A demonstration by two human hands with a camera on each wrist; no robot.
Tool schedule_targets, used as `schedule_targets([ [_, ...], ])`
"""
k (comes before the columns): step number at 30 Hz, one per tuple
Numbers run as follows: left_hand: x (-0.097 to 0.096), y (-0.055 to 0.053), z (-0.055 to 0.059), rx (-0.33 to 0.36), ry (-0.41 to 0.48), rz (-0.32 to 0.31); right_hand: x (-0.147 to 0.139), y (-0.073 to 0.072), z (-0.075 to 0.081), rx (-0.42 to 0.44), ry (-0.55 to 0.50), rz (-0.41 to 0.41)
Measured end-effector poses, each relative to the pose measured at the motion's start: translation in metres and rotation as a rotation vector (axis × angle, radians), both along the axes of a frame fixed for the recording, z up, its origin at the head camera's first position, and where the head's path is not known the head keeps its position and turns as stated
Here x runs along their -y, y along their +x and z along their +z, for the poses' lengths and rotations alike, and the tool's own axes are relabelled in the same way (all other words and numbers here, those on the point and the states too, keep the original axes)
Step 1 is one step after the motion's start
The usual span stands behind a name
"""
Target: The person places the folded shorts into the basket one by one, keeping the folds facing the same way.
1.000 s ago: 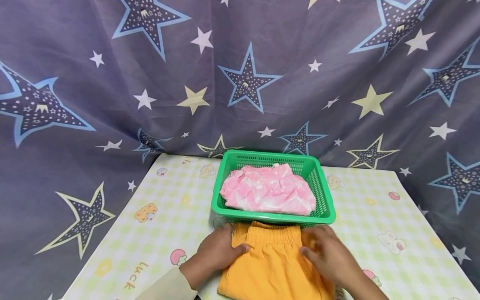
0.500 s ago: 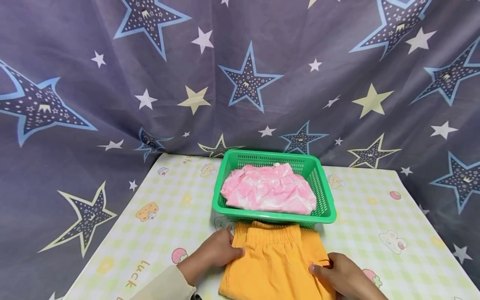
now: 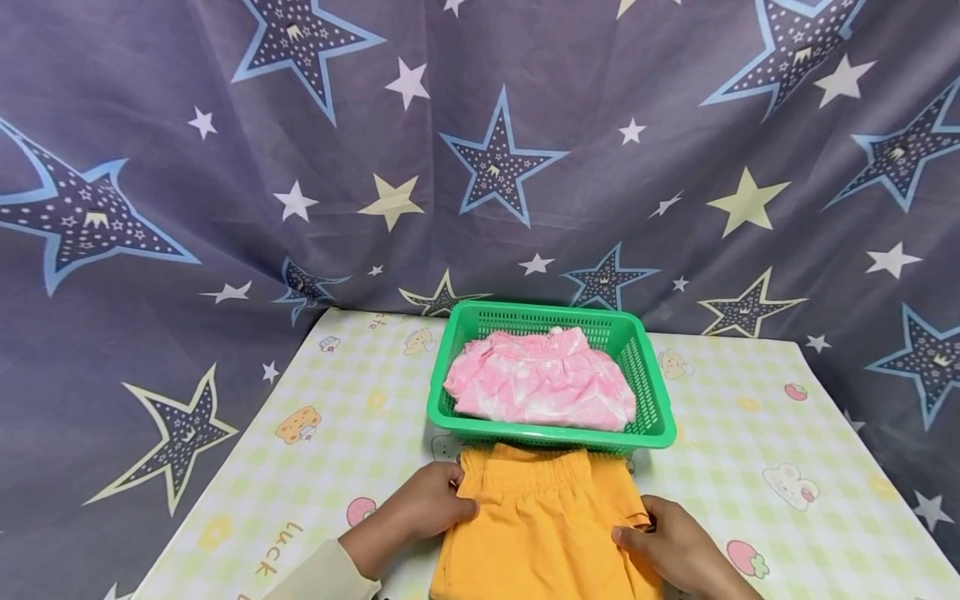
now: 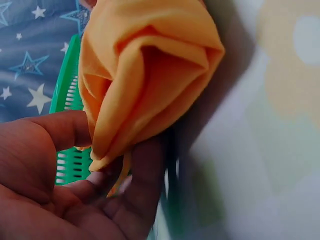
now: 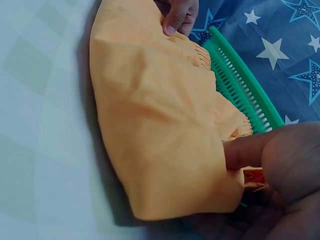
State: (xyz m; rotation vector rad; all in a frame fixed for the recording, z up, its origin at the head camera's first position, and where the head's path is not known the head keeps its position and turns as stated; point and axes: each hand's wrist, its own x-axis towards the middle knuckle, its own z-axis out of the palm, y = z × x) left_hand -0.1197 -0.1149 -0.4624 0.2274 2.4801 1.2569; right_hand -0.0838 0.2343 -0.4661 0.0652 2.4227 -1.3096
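Note:
A folded pair of orange elastic-waist shorts lies in front of the basket, waistband toward it. My left hand pinches the left edge near the waistband, thumb on top. In the left wrist view the cloth bulges in loose folds beside the thumb and fingers. On the other side, my right hand grips the right edge somewhat lower, its thumb over the fabric. The right wrist view shows that thumb pressing the orange cloth, with the fingers mostly hidden beneath.
Just beyond the shorts stands a green plastic basket holding a pink-and-white garment with a gathered waist. Both rest on a table with a checked, cartoon-printed cover. A dark curtain with stars hangs behind the table.
My right hand has come down from beside the waistband and taken hold of the right edge. The shorts and both hands have shifted slightly left; the left hand keeps its hold.

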Motion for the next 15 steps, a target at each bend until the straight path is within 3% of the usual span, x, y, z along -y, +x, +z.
schedule_targets([
  [7, 0.008, 0.002, -0.004, 0.029, 0.021, -0.005, 0.014, -0.003, -0.001, 0.003, 0.086, -0.047],
  [15, 0.016, 0.004, 0.002, 0.029, 0.057, 0.048, 0.016, -0.001, 0.000, -0.035, 0.067, -0.031],
])
